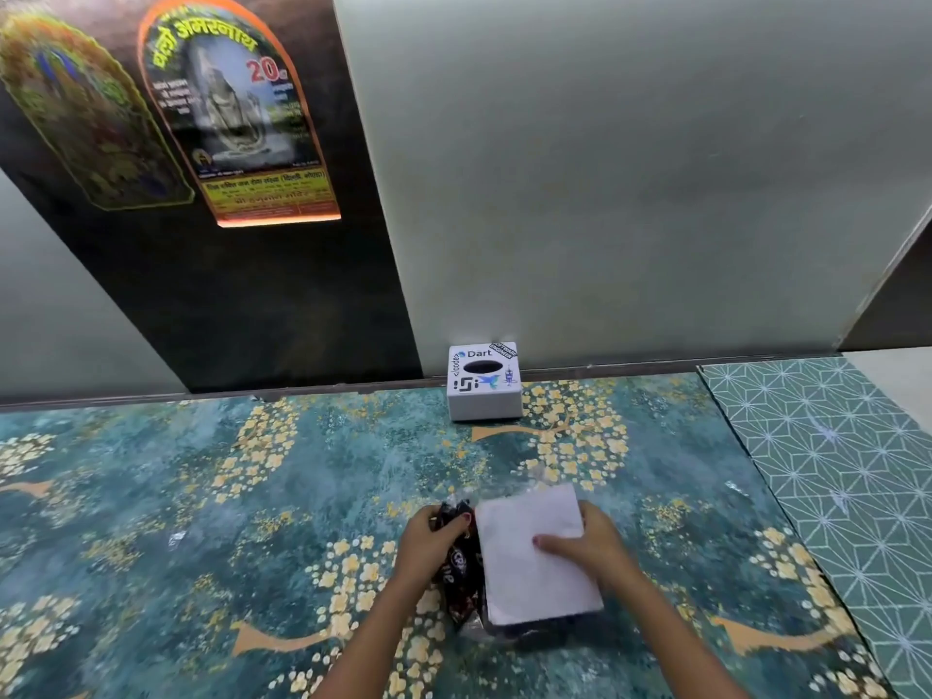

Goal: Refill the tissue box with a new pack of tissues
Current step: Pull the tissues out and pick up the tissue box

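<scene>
Two hands work near: the left hand (428, 539) pinches crinkly dark wrapper (460, 562), the right hand (587, 542) grips the flat white tissue stack (529, 557). Far off, the square stickered tissue box (483, 381) sits on teal floral table (201, 496) against the grey wall (630, 169).

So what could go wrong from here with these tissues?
The white tissue stack looks loose, gripped only at its edge by the right hand, so sheets may slide apart when lifted. The left hand pulling the dark plastic wrapper could drag tissues along. The white stickered tissue box sits far back, a long carry.
</scene>
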